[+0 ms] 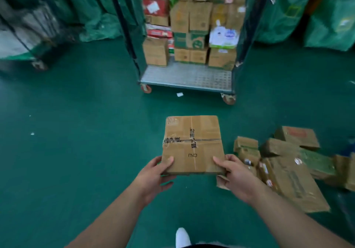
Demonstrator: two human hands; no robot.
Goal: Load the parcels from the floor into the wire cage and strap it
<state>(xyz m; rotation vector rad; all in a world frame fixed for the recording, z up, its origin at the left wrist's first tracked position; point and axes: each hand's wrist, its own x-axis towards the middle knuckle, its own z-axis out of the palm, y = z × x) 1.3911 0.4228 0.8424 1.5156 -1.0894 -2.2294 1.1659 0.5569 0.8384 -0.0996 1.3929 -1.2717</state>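
A flat brown cardboard parcel (192, 142) with black print and tape across it is held in front of me above the green floor. My left hand (155, 174) grips its near left corner, thumb on top. My right hand (235, 174) grips its near right corner the same way. Straight ahead stands the wheeled cage (184, 76), its front open and its back stacked high with cardboard boxes (192, 36). The front strip of its metal floor is bare. Several more parcels (284, 167) lie in a heap on the floor at my right.
Green sacks (307, 11) stand to the right of the cage and more green sacks (92, 13) to its left. Another trolley (28, 36) is at the far left. A scrap of paper (179, 94) lies before the cage. My white shoe (182, 237) shows at the bottom.
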